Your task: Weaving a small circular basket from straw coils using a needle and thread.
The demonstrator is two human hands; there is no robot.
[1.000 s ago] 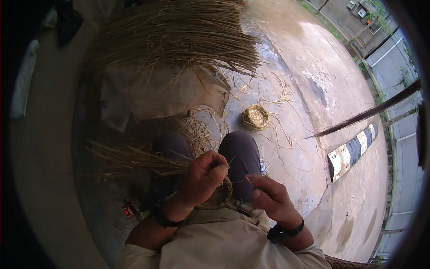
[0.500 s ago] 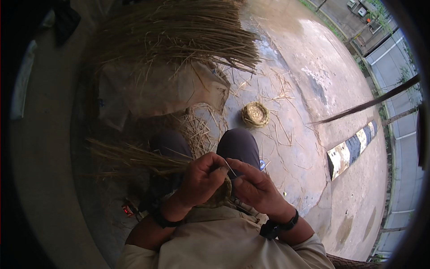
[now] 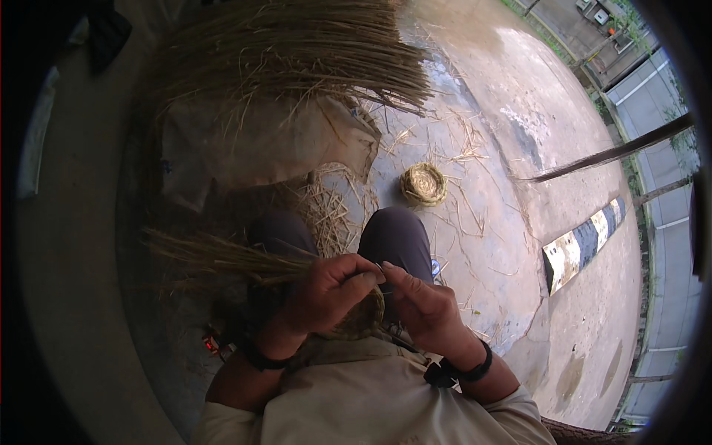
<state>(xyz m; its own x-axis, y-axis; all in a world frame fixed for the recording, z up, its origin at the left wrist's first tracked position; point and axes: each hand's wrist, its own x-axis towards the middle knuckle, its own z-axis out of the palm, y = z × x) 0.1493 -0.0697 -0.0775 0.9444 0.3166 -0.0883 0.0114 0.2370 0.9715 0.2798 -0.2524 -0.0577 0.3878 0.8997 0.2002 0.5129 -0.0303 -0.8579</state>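
Your left hand (image 3: 326,293) is gripping a straw bundle (image 3: 222,256) with curled fingers; your right hand (image 3: 423,308) is pinching a strand against the small woven coil (image 3: 363,315).

Tan straw bundle (image 3: 222,256), black-and-white striped curb (image 3: 582,245)

Outdoor yard by a road, used as weaving spot: bare concrete ground (image 3: 519,148), big straw bundle (image 3: 297,52), striped curb block (image 3: 582,245), small woven basket (image 3: 423,184) seen.
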